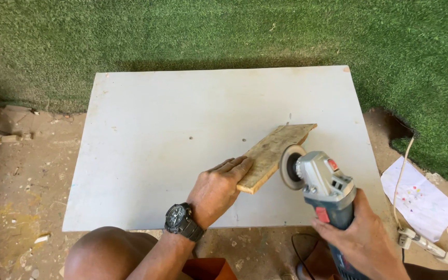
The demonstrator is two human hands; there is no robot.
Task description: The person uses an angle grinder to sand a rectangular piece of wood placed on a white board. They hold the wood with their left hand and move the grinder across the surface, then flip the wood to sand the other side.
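On the white counter (146, 155), a small flat wooden board (273, 155) is lying at a slant, a bit right of the middle. My left hand (218, 189) is pressing down flat on the near end of the board, with the fingers spread out on the wood, not curled around it. A dark watch (181, 220) is sitting on that wrist.

My right hand (363, 239) is wrapping tight around the blue handle of a grinder (323, 182). The grinder is gray at the front, and its round disc (289, 166) is standing on edge and touching the right long side of the board. My two hands are staying apart, one on each side of the board.

Green fake grass (224, 31) is covering the ground behind the counter and going down the right side. Brown dirt floor (22, 181) is showing on the left, with little bits of wood scattered on it. A white sheet of paper (422, 199) with colored dots is lying on the ground to the right. A pale cord (403, 171) is running down past it to a white plug strip (425, 243). My bare knee (107, 251) is showing at the bottom, just below the counter edge.
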